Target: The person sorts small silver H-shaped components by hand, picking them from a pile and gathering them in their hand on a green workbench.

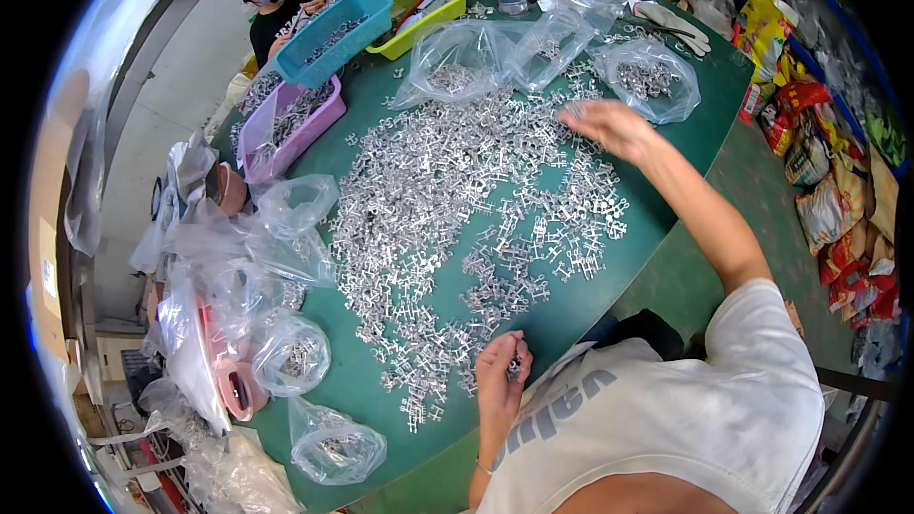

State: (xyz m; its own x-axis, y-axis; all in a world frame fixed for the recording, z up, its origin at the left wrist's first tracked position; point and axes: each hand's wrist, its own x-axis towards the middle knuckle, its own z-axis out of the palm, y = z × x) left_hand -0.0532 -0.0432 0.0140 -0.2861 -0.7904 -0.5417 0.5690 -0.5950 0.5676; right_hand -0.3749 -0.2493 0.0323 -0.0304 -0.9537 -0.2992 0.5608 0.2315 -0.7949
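Hundreds of small metal pieces (409, 200) cover the bench (352, 376) mid-frame, long axis slanting upper right to lower left. The left hand (502, 362) curls around some just below; the right hand (609, 128), its contents unclear, is nearer the upper-right bag (678, 108).

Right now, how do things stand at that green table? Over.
Left hand curled around small metal fittings. Right hand at the fittings pile's far right, grip unclear. Clear plastic bag close by that hand.
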